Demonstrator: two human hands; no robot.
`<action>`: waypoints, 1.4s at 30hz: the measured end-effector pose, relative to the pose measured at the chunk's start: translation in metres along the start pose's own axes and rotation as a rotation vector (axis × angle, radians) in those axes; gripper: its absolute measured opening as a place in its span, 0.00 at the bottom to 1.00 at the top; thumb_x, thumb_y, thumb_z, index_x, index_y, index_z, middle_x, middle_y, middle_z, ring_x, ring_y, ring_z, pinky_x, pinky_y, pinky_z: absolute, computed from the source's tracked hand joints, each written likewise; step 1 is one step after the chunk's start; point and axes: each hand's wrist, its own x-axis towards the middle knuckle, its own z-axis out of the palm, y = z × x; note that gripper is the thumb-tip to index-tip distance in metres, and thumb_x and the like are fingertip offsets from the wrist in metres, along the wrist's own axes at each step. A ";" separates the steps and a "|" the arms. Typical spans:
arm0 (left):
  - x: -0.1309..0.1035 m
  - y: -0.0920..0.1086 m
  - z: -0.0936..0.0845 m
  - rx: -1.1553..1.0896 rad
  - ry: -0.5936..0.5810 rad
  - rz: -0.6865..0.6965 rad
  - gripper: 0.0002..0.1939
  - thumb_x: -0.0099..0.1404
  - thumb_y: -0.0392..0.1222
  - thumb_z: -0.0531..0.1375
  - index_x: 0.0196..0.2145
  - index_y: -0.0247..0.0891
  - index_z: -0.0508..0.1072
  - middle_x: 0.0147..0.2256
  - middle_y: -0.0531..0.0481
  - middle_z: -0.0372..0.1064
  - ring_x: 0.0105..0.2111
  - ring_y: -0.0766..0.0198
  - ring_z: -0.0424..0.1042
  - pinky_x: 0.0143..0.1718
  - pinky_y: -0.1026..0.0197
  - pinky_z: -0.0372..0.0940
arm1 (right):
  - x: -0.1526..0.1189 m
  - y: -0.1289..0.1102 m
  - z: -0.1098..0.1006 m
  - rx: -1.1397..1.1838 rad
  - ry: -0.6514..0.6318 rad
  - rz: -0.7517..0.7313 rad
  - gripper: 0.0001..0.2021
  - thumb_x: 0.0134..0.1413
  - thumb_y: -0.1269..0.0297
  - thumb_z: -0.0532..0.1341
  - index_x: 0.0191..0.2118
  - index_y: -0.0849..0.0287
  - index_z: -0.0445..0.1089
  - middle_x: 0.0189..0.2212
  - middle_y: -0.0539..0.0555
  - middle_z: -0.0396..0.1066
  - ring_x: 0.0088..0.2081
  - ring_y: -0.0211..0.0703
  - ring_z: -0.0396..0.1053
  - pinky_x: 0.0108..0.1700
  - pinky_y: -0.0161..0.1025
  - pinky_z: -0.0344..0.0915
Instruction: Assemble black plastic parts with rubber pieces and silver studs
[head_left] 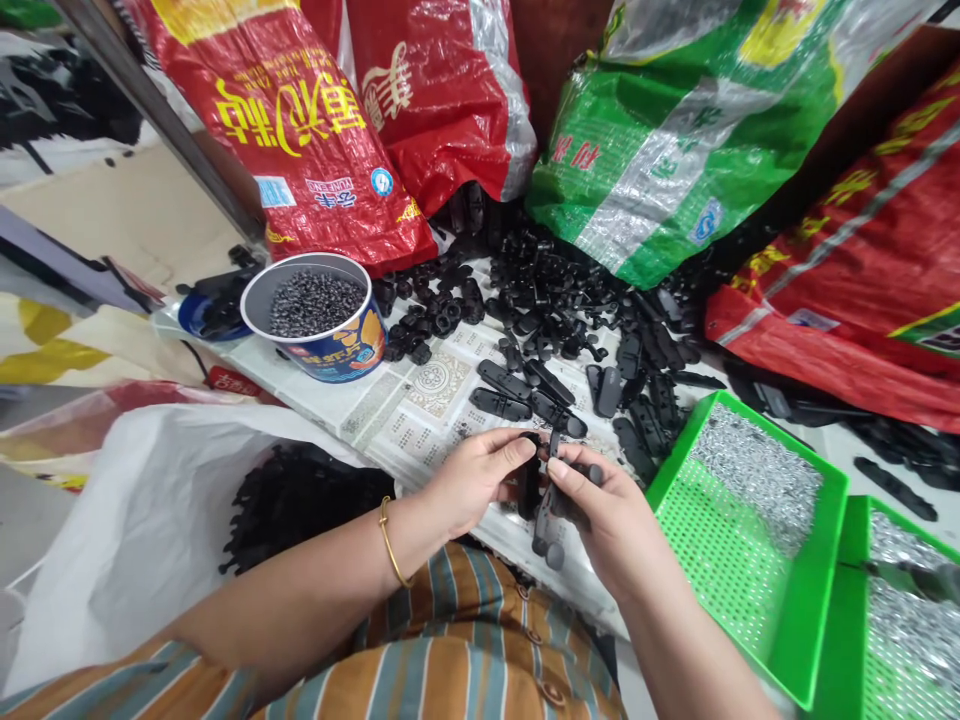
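Note:
Close to the table's front edge, my left hand [480,475] pinches a dark elongated plastic piece [529,485], held upright between thumb and fingers. Right beside it, my right hand [600,495] is closed around several small black plastic parts [551,525] with rounded ends, some hanging below the fingers. The two hands nearly meet, and the parts overlap between them, so where they touch is hidden. Just beyond the hands lie long flat black pieces [504,392] on the patterned tabletop [420,420].
A tub [337,350] of small dark bits stands at left. Green perforated trays [739,590] with shiny metal pieces are at right. Red [300,130] and green [675,150] sacks line the back, before loose black parts [547,290]. A white sack [150,530] of black pieces sits lower left.

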 end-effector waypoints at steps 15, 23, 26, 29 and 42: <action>-0.001 0.000 0.000 0.177 0.051 0.070 0.20 0.53 0.49 0.64 0.42 0.36 0.74 0.35 0.46 0.72 0.29 0.65 0.67 0.28 0.64 0.60 | 0.005 -0.003 0.000 -0.025 -0.023 0.066 0.17 0.33 0.55 0.70 0.28 0.61 0.69 0.19 0.48 0.65 0.20 0.33 0.60 0.24 0.33 0.59; -0.006 0.004 0.002 0.117 -0.021 0.019 0.18 0.57 0.45 0.61 0.45 0.38 0.72 0.39 0.45 0.71 0.34 0.62 0.70 0.34 0.59 0.66 | 0.008 -0.005 -0.002 -0.125 0.052 0.054 0.20 0.33 0.54 0.70 0.31 0.60 0.66 0.20 0.47 0.65 0.20 0.33 0.61 0.22 0.32 0.61; -0.005 0.005 0.003 0.045 -0.041 -0.012 0.16 0.58 0.47 0.60 0.41 0.36 0.72 0.36 0.45 0.71 0.31 0.62 0.70 0.31 0.58 0.67 | 0.010 -0.008 -0.002 -0.233 0.067 0.022 0.20 0.33 0.52 0.70 0.30 0.60 0.66 0.21 0.46 0.64 0.20 0.33 0.61 0.20 0.32 0.62; -0.002 0.005 0.003 0.024 -0.046 -0.007 0.16 0.58 0.47 0.60 0.41 0.36 0.71 0.36 0.44 0.70 0.30 0.62 0.71 0.28 0.61 0.67 | 0.013 -0.009 -0.003 -0.332 0.073 -0.028 0.19 0.34 0.52 0.68 0.30 0.59 0.66 0.19 0.46 0.65 0.19 0.33 0.62 0.19 0.32 0.62; 0.002 0.006 0.006 0.011 -0.062 -0.004 0.15 0.59 0.47 0.60 0.42 0.36 0.71 0.35 0.46 0.71 0.30 0.62 0.71 0.26 0.61 0.67 | 0.018 -0.011 -0.006 -0.373 0.046 -0.045 0.17 0.38 0.51 0.66 0.30 0.58 0.65 0.16 0.46 0.65 0.16 0.35 0.61 0.17 0.33 0.58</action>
